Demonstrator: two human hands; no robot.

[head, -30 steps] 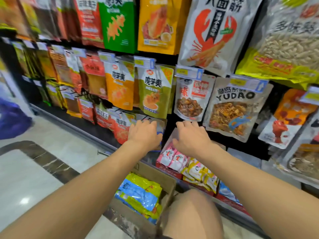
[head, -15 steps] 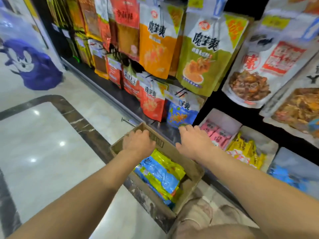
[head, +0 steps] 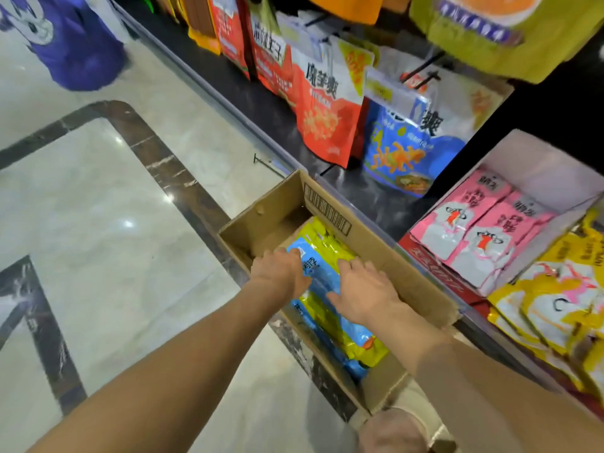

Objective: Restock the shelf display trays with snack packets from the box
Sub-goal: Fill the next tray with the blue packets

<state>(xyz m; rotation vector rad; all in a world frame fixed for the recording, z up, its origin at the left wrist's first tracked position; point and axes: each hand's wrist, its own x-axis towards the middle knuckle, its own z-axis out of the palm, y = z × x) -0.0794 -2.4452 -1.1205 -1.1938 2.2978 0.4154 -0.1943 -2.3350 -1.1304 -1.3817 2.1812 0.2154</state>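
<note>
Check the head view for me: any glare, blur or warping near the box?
Head view: bright glare spots on the floor, clear of the box; the packets inside are evenly lit and fairly sharp; the hanging bags along the top edge are smeared; the wide lens bends lines near the frame's edges.

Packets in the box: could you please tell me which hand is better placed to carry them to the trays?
Probably the right hand: it rests spread on the packets, and the trays stand on its side. The left hand is farther off.
</note>
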